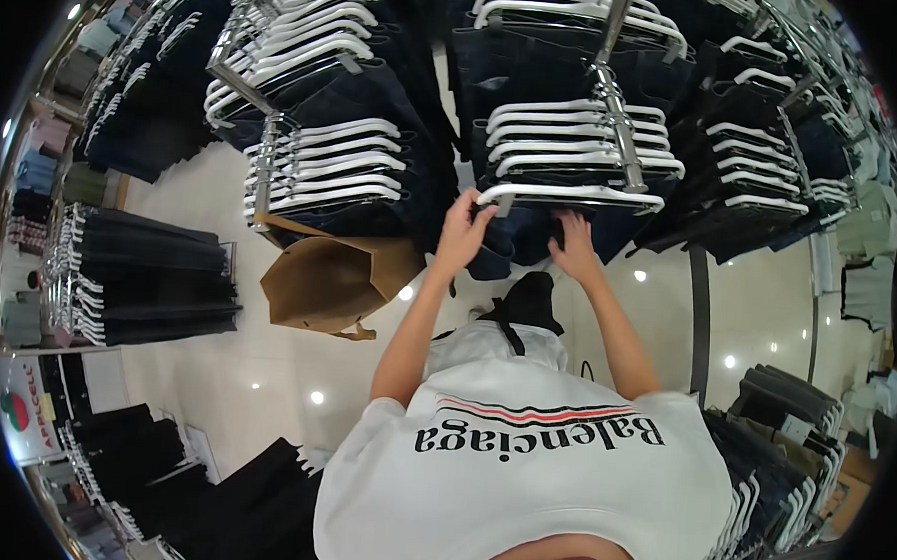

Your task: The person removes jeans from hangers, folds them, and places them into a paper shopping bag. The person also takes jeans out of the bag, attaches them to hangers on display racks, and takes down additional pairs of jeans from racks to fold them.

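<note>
Your left grip (461, 233) is nearly closed, pinching at the near end of the front white hanger (582, 197) at one o'clock. Your right grip (574, 247) curls loosely against the dark jeans (521, 235) beneath — whether it pinches cloth, I can't tell. At nine o'clock a brown paper bag (333, 287) gapes — glossy floor (265, 357) below, clothes racks (265, 167) around.

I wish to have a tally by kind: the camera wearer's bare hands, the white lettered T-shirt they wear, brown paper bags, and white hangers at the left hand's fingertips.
Bare hands, left hand and right hand: 2
White lettered T-shirt: 1
Brown paper bag: 1
Long white hanger: 1
Total: 5
</note>
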`<state>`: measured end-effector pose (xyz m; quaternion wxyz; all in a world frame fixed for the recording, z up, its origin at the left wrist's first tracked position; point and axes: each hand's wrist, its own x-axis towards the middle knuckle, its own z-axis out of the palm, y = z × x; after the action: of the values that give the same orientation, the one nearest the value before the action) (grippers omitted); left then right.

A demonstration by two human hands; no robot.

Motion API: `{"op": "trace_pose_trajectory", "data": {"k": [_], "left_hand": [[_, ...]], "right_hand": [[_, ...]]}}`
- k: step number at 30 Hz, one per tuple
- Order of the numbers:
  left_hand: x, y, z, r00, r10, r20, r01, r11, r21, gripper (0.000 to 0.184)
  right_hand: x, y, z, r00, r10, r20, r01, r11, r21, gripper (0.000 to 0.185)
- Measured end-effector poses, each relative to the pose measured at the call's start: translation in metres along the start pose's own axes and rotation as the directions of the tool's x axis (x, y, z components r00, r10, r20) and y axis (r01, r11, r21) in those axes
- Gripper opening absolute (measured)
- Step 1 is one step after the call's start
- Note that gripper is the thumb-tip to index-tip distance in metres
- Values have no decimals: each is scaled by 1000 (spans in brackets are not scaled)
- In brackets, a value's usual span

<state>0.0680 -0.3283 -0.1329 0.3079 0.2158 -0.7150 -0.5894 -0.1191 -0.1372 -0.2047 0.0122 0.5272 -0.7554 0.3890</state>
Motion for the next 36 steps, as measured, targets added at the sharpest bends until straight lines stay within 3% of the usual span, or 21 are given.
{"op": "trace_pose_trajectory", "data": {"k": [2,3,5,7,9,11,12,13,15,17,20,22,25,29,31,32,34,36], "left_hand": [[7,-4,-3,999,0,34,1,999,-41,16],[12,0,-6,998,-21,54,24,998,-57,16],[18,17,-11,996,-63,69,67,997,-45,12],[25,15,-20,995,-78,56,79,997,-12,9],[31,22,-23,998,-28,50,31,998,-52,8],[44,11,-20,1000,26,-7,-26,983,-184,8],[50,10,-22,999,8,31,-1,978,-208,8],[53,7,-25,998,-15,59,29,972,-234,8],[57,4,-24,997,-64,41,69,985,-159,7],[59,12,-17,997,-74,17,76,987,-143,8],[56,-14,-8,999,-39,11,40,992,-116,9],[48,-21,5,988,-128,-80,110,973,-203,13],[37,-31,19,963,-205,-172,154,950,-271,16],[23,-37,40,946,-250,-204,156,908,-389,23],[12,-28,56,921,-283,-268,181,920,-348,24],[2,-24,64,890,-207,-406,161,976,-143,21],[-17,18,101,777,29,-629,172,951,257,12],[-31,60,138,831,463,-309,-235,795,560,7]], "right_hand": [[-8,51,22,995,-39,91,70,928,-365,49],[-4,62,12,995,-37,91,69,925,-374,49],[-1,72,-4,896,218,388,-34,903,-428,43],[-25,97,-21,949,174,262,-30,879,-475,33],[-46,87,-68,929,301,217,-199,898,-392,33],[-70,78,-108,964,246,103,-224,955,-193,31],[-84,69,-125,940,328,94,-328,945,-19,25],[-96,59,-143,930,357,90,-355,934,-42,25],[-104,38,-170,800,559,218,-600,753,269,25],[-109,20,-189,829,541,140,-558,798,228,24],[-109,9,-208,831,553,66,-543,778,317,23],[-104,-1,-220,846,528,-73,-494,828,265,20],[-109,15,-228,862,484,-150,-469,874,129,17],[-105,26,-237,895,389,-218,-376,921,101,15],[-106,34,-247,967,171,-189,-190,978,-88,15],[-110,36,-251,968,179,-178,-194,978,-71,15],[-113,45,-259,976,163,-143,-183,973,-142,15],[-119,59,-261,975,159,-155,-184,968,-169,14]]}}
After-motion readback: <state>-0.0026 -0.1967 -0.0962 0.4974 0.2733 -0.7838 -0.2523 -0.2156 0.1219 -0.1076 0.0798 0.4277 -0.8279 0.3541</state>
